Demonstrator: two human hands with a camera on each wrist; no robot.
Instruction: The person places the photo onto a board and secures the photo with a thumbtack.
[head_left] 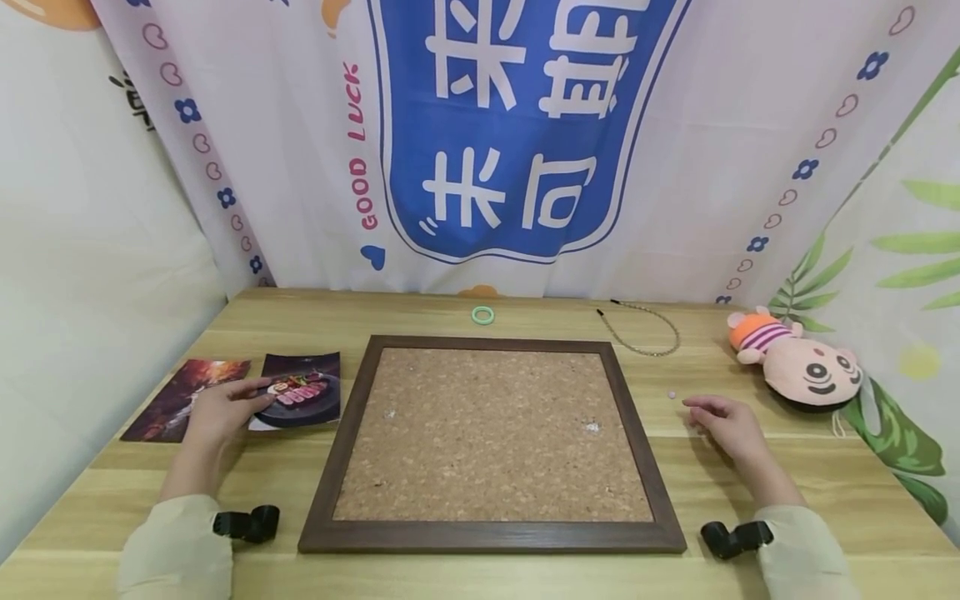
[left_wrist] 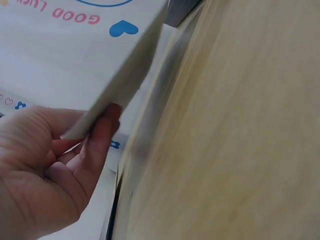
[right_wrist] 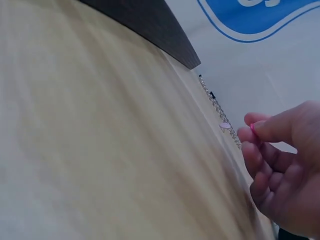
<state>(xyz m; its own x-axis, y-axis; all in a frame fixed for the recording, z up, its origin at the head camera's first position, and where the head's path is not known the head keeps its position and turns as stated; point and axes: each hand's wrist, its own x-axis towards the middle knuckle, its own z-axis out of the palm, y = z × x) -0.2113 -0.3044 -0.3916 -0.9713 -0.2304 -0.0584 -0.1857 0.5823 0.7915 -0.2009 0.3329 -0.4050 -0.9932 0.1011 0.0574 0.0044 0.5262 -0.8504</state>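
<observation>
My left hand pinches the left edge of a photo print of sliced meat on a dark plate. In the left wrist view the print's pale back stands tilted up between thumb and fingers. Right of the cork board, my right hand is held above the table. Its thumb and forefinger pinch a small pink thumbtack, mostly hidden by the fingertips. Just beyond those fingertips a pale pink tack lies on the table.
A second photo print lies left of the left hand. The board's dark wooden frame fills the middle. Behind are a green ring and a thin braided headband. At the right edge lies a plush doll.
</observation>
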